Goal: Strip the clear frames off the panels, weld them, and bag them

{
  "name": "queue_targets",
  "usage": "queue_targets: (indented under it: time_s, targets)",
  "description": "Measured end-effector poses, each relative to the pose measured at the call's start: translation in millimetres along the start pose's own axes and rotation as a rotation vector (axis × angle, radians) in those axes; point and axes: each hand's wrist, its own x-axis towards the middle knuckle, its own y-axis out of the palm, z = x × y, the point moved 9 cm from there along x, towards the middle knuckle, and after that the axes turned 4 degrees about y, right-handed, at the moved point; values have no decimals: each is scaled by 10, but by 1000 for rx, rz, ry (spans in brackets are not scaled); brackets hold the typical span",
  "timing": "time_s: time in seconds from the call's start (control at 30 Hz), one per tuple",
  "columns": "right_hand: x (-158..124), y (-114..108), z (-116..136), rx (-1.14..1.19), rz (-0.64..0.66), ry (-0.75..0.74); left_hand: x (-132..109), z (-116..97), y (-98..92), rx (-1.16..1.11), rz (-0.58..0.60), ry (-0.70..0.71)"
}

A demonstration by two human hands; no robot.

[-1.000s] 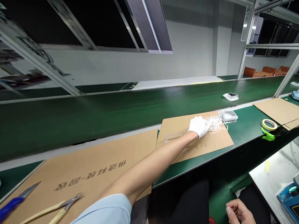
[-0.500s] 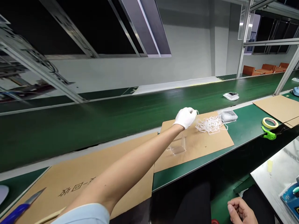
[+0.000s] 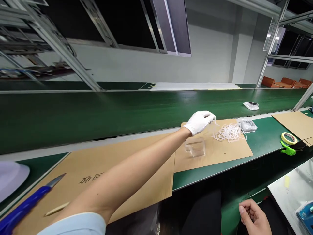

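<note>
My left hand [image 3: 201, 122], in a white glove, reaches over the cardboard sheet [image 3: 230, 155]. Its fingertips are pinched on a thin white strip [image 3: 215, 122] that hangs down from them. Just right of it lies a tangled pile of thin white strips [image 3: 229, 133]. Below the glove a clear plastic tray [image 3: 195, 147] sits on the cardboard. A stack of clear-wrapped pieces [image 3: 248, 125] stands behind the pile. My right hand [image 3: 254, 215], bare, rests low at the right with its fingers loosely curled; nothing shows in it.
A green belt [image 3: 122, 114] runs behind the bench, carrying a small wrapped packet [image 3: 251, 105]. To the right are a tape roll [image 3: 289, 138] and green-handled scissors [image 3: 288, 149]. A blue-handled knife [image 3: 31, 202] and a wooden stick [image 3: 56, 209] lie at the left. Metal posts [image 3: 272, 45] rise beyond.
The view has turned, tilting the bench closer to level. My left hand has lifted slightly from the pile with the strip in its fingers. My right hand stays low at the right.
</note>
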Motion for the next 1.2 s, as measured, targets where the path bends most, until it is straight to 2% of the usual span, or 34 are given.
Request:
queue_targets:
  time_s: [0.07, 0.13, 0.3, 0.4, 0.47, 0.57, 0.67, 0.87, 0.97, 1.03, 1.1, 1.2]
  targets:
    - [145, 85, 287, -51, 50, -55, -29, -3, 47, -25, 40, -10]
    - [413, 225, 627, -73, 90, -118, -39, -12, 85, -61, 51, -17]
    - [1466, 649, 1408, 10, 27, -239, -19, -111, 195, -112, 97, 45]
    - [1973, 972, 1618, 29, 97, -244, 7, -123, 218, -142, 122, 63]
    - [2138, 1103, 1646, 6, 138, -226, 24, -73, 166, -151, 97, 39]
    - [2179, 1141, 1702, -18, 175, -244, 4, 76, 81, -232, 97, -59]
    - [2134, 1195, 1872, -4, 272, -296, -98, 207, 41, -376, 177, -146]
    - [2065, 1492, 2253, -55, 372, -378, -376, 255, -180, -418, 275, -141]
    - [1930, 1541, 2390, -64, 395, -419, -522, 276, -275, -407, 297, -154]
    - [1815, 1486, 2454, -106, 413, -423, -624, 333, -336, -316, 248, -146]
    - [1702, 1383, 2496, -235, 425, -422, -756, 377, -326, -104, 220, -74]
    - [1554, 1174, 2543, -472, 409, -438, -1029, 400, -83, 333, 306, 144]
